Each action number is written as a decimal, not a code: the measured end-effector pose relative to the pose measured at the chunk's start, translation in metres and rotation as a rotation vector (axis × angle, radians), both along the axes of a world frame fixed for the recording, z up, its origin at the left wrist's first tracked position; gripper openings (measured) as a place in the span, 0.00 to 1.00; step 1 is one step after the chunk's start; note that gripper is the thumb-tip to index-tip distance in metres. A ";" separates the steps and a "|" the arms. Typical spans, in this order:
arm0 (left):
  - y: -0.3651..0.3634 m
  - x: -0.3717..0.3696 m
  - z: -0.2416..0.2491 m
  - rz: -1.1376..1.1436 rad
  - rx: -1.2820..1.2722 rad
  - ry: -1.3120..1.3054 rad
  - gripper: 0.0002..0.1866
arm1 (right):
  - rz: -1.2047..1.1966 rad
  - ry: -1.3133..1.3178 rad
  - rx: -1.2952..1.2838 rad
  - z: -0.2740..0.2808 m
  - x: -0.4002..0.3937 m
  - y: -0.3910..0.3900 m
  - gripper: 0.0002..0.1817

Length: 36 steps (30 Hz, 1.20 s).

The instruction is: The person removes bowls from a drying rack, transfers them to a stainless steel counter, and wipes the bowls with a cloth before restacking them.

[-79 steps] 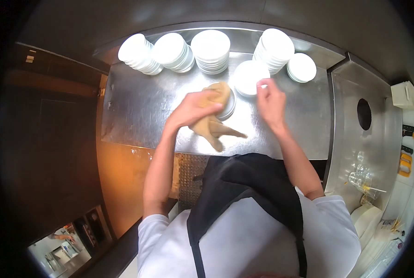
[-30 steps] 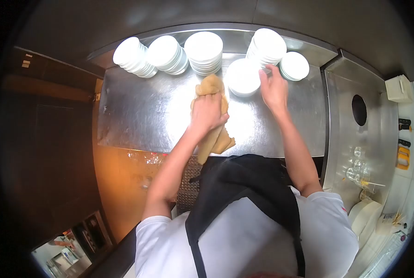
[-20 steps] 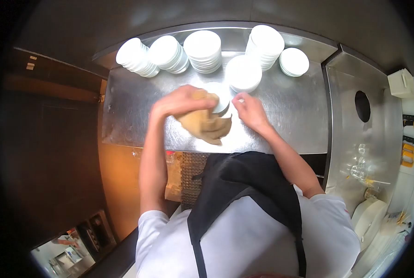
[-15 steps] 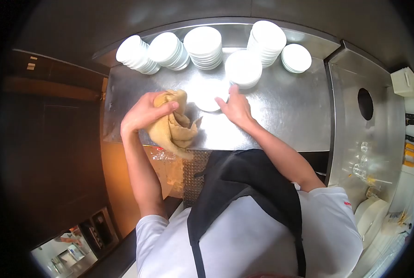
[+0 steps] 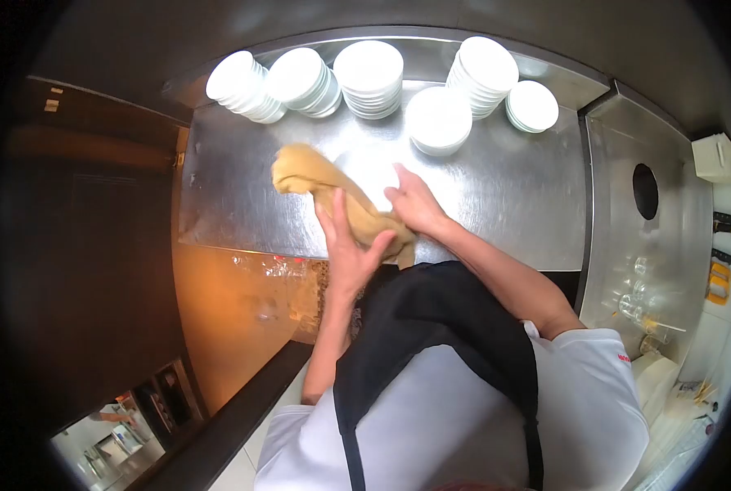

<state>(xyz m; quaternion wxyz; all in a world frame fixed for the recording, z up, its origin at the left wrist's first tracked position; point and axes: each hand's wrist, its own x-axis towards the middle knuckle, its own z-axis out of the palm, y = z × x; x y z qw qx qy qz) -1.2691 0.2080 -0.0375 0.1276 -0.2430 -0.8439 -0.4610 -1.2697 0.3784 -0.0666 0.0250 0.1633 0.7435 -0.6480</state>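
A tan cloth [image 5: 320,173] stretches slantwise over the front of the steel counter [image 5: 234,196], bunched at its lower right end. My left hand [image 5: 353,250] holds it near the counter's front edge, the cloth between thumb and fingers. Close to the cloth's right end is my right hand [image 5: 417,203], with index finger and thumb apart and the other fingers partly hidden. Strong glare lies just beyond it, where I cannot make out a dish. The nearest stack of white dishes [image 5: 439,119] stands beyond my right hand.
Along the back stand more white dish stacks: left [image 5: 238,82], left of centre [image 5: 300,78], centre [image 5: 368,69], right of centre [image 5: 486,69] and a low one [image 5: 532,106] at right. A steel surface with a round hole [image 5: 645,191] lies further right.
My left hand and the cloth have swung right, towards my right hand. My right hand has drawn slightly back from where it touched a white dish, which I can no longer make out.
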 end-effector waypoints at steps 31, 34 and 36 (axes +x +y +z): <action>0.048 -0.063 -0.022 -0.435 -0.870 0.083 0.44 | -0.698 0.011 1.050 -0.023 0.030 0.275 0.23; 0.057 -0.061 -0.023 -0.355 -0.827 0.097 0.40 | -0.726 -0.049 0.936 -0.022 0.025 0.278 0.23; 0.058 -0.063 -0.022 -0.381 -0.893 0.078 0.39 | -0.732 -0.062 0.907 -0.025 0.028 0.277 0.23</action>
